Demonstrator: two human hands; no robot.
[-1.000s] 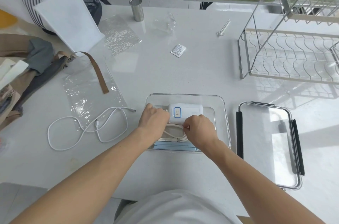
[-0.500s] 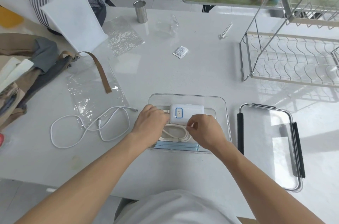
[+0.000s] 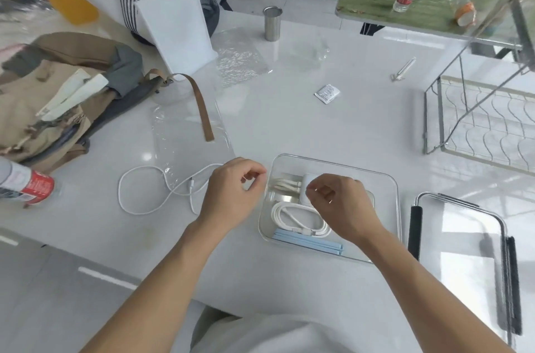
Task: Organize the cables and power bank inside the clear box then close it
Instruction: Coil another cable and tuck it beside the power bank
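The clear box [image 3: 393, 187] sits open on the white table. Inside it lie a coiled white cable [image 3: 292, 218], a white power bank [image 3: 307, 183] partly hidden by my right hand, and blue strips along the near wall. My right hand [image 3: 341, 205] hovers over the box, fingers loosely curled, holding nothing. My left hand [image 3: 231, 193] hangs just left of the box, also empty with curled fingers. A loose white cable [image 3: 150, 193] lies on the table to the left. The clear lid [image 3: 463, 260] with black clips rests to the right of the box.
A tan backpack [image 3: 52, 101] and its brown strap [image 3: 202, 109] lie at the left, with clear plastic bags [image 3: 185, 132] beside them. A metal cup [image 3: 272, 23] and a small packet [image 3: 327, 93] sit farther back. A wire rack [image 3: 486, 127] stands at the right. A red-labelled bottle [image 3: 26, 185] lies at far left.
Both hands have lifted off the coiled cable and power bank in the box and let go. My left hand moved left, out of the box. The view shifted right.
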